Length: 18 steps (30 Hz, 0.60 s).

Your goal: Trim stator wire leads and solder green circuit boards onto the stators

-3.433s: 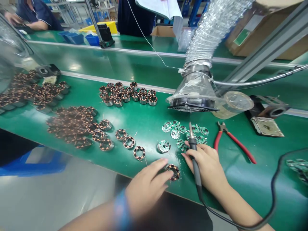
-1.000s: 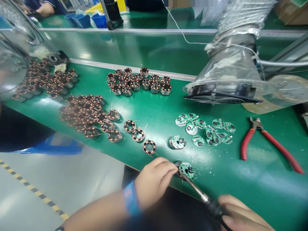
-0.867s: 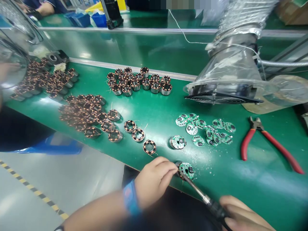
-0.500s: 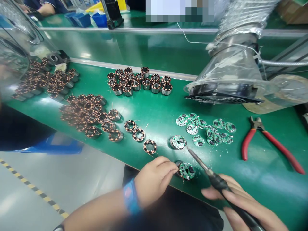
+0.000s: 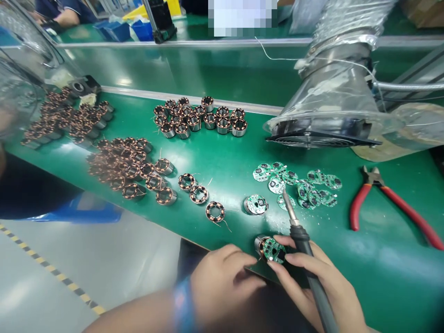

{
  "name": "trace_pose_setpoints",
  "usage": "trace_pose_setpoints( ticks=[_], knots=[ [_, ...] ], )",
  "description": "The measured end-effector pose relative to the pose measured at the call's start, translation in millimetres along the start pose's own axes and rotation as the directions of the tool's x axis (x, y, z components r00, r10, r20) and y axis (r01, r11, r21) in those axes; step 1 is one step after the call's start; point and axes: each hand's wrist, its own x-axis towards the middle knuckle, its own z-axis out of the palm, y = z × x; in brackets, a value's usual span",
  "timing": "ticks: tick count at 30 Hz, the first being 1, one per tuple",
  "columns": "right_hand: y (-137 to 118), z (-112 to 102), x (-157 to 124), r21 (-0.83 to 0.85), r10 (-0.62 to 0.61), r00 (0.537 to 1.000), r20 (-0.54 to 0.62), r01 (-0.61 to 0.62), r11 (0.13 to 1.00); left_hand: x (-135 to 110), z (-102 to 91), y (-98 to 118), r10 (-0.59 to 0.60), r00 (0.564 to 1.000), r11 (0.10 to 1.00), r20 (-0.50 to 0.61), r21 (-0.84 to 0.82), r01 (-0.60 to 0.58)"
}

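Note:
My left hand (image 5: 222, 282), with a blue wristband, has its fingertips on the lower left of a copper-wound motor stator topped by a green circuit board (image 5: 272, 249). My right hand (image 5: 312, 277) grips a soldering iron (image 5: 301, 240), its fingers also against the board's right side. The iron's tip points up and away, over a small green circuit board (image 5: 286, 201). Several more boards (image 5: 277, 185) lie close by, and a second stator with a board (image 5: 255, 204) stands left of them. Bare wound stators (image 5: 215, 211) lie further left.
Piles of wound stators (image 5: 118, 166) fill the left of the green bench (image 5: 222, 157). Red-handled pliers (image 5: 388, 203) lie at right. A fume extraction duct (image 5: 333, 92) hangs above the bench. A co-worker's arm (image 5: 65, 16) shows at a far bench.
My right hand has brought the soldering iron back from beside the boards and turned it more upright. It now presses beside the board, which has shifted slightly right.

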Motion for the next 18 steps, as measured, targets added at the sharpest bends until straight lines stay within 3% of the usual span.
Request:
trace_pose_setpoints(
  ticks=[2, 6, 8, 11, 13, 15, 18],
  knots=[
    [-1.2, 1.1, -0.7, -0.013, -0.017, 0.999, -0.028, 0.017, 1.0, 2.4, -1.2, 2.2, -0.012, 0.999, 0.999, -0.04, -0.037, 0.01],
    [-0.5, 2.2, 1.1, -0.037, -0.071, 0.997, -0.029, 0.07, 0.997, 13.1, 1.0, 8.9, -0.186, 0.975, 0.968, -0.122, -0.192, 0.161],
    [0.1, 2.3, 2.1, -0.042, -0.095, 0.995, -0.025, 0.094, 0.995, 18.5, 5.5, 12.1, -0.209, 0.962, 0.96, -0.175, -0.224, 0.168],
    [-0.3, 1.2, 3.3, -0.047, -0.098, 0.995, -0.016, 0.097, 0.994, 23.5, 12.0, 13.6, -0.106, 0.96, 0.987, -0.26, -0.148, 0.069],
    [-1.2, -0.1, 4.5, -0.048, -0.091, 0.996, -0.006, 0.091, 0.995, 25.0, 11.7, 13.9, 0.03, 0.961, 1.0, -0.274, 0.018, -0.026],
    [-2.2, -1.4, 6.1, -0.042, -0.088, 0.996, 0.002, 0.088, 0.995, 26.4, 6.2, 15.1, 0.181, 0.967, 0.96, -0.18, 0.247, -0.134],
    [-3.4, -1.8, 7.7, -0.025, -0.074, 0.997, 0.011, 0.074, 0.997, 29.8, -7.0, 17.4, 0.323, 0.942, 0.825, 0.092, 0.461, -0.328]
  ],
)
